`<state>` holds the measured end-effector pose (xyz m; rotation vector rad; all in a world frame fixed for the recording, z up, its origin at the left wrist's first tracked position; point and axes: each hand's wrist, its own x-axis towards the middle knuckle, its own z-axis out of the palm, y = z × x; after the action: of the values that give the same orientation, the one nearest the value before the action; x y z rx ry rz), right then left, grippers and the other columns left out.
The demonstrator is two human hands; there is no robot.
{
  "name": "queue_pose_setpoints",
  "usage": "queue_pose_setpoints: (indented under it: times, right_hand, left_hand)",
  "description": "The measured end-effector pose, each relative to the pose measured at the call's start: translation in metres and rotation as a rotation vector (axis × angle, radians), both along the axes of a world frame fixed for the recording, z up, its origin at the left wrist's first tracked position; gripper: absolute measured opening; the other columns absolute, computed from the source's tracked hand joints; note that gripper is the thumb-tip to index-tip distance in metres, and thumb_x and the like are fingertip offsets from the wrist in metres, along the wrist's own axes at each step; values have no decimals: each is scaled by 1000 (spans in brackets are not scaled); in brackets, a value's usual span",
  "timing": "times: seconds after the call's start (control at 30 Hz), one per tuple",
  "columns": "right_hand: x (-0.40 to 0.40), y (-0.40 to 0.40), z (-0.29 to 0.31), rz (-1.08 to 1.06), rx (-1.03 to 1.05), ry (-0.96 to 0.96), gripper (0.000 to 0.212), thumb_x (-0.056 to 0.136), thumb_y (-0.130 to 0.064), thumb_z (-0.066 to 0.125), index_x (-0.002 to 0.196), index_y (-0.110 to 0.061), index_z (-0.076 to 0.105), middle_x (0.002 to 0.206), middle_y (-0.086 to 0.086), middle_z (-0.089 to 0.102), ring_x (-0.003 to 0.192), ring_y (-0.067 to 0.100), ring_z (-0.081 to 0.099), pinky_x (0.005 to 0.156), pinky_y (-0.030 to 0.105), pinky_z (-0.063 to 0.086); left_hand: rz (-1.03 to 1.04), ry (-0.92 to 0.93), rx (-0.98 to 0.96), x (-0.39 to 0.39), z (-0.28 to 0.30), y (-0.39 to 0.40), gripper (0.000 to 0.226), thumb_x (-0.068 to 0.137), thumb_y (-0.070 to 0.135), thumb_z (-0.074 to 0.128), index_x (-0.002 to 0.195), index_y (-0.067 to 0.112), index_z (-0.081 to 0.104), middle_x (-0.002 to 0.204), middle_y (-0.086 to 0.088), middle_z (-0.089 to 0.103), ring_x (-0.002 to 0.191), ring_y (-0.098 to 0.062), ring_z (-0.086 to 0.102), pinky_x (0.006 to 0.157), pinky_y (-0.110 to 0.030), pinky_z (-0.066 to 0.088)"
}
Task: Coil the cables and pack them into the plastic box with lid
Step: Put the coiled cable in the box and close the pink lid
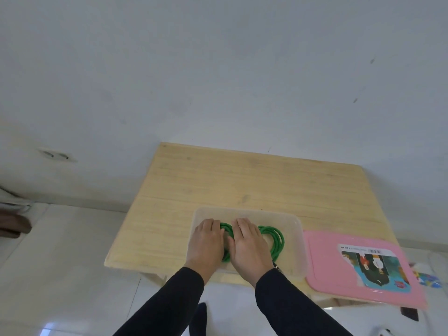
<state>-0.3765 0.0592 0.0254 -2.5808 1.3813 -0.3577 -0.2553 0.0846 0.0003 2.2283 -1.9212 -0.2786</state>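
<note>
A clear plastic box (294,229) stands near the front edge of a wooden table. Inside it lies a coiled green cable (277,241), with its loops showing to the right of my hands and between them. My left hand (206,243) and my right hand (249,246) rest palm-down side by side inside the box, pressing flat on the coil and covering most of it. The fingers of both hands lie stretched and close together. The pink lid (324,265) with a printed label lies flat on the table just right of the box.
The wooden table (242,180) stands against a pale wall, with bare wood behind and left of the box. The lid overhangs the table's front right corner. White floor tiles lie to the left, and small colourful items sit on the floor at the far right.
</note>
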Motion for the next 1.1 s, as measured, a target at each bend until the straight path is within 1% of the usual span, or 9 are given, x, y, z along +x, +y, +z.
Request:
queue_pose_setpoints:
  times: [0.13,0.4,0.47,0.6,0.73,0.8,0.83,0.9,1.1]
  right_hand:
    - [-12,2,7,45,-37,7,41,89,-29,34,113,-5,57,107,7,65,106,24,60,89,31,50]
    - [-41,-10,26,-47,-53,-52,43,90,-30,30,113,-3,54,108,9,61,102,25,57,83,35,52]
    - [-55,-16,37,-98,-72,-71,42,89,-27,32,113,-1,55,107,11,62,103,26,59,84,33,53]
    - [-98,-27,49,-196,-141,-76,38,91,-23,39,118,-1,53,113,13,61,107,25,57,86,31,50]
    - [-160,-36,50,-321,-152,-67,36,90,-17,50,121,1,52,117,17,60,111,29,55,88,33,49]
    - [-190,-38,47,-373,-132,-66,38,91,-18,49,123,2,50,120,18,57,115,30,53,90,35,48]
    - [-206,-38,44,-398,-116,-63,39,92,-18,48,125,2,49,122,18,56,117,30,51,91,35,46]
    - [-237,-38,35,-440,-73,-50,40,92,-19,47,127,1,47,126,17,54,119,29,49,93,36,44]
    - [-323,-36,-8,-477,48,-5,36,90,-17,49,123,-1,51,120,14,57,111,28,54,86,35,48]
  left_hand:
    - [13,-11,-99,-8,13,6,55,93,27,8,110,7,57,109,-7,62,104,-22,54,96,-30,42]
    - [-62,9,-232,-39,49,-6,22,80,15,55,91,0,66,86,-13,68,81,-27,67,73,-31,57]
    - [-159,-41,-255,-53,57,-17,18,80,12,55,87,0,67,83,-13,69,80,-27,66,74,-31,57]
    - [-254,-14,-297,-93,66,-35,42,92,20,28,104,0,62,97,-11,68,94,-25,62,87,-32,51]
    - [-463,-114,-389,-152,71,-41,23,85,14,50,91,3,69,93,-10,70,91,-26,64,83,-31,52]
    - [-527,-164,-355,-180,71,-38,30,87,12,42,89,4,70,95,-11,70,92,-27,63,84,-33,51]
    - [-492,-117,-384,-195,65,-39,29,88,12,42,90,4,70,92,-10,70,90,-25,63,83,-30,51]
    - [-391,-1,-408,-223,55,-39,15,78,12,66,90,3,68,87,-7,69,88,-21,59,76,-27,51]
    - [-185,138,-126,-275,7,-36,34,61,7,82,90,-2,67,91,-13,67,84,-26,66,71,-26,56]
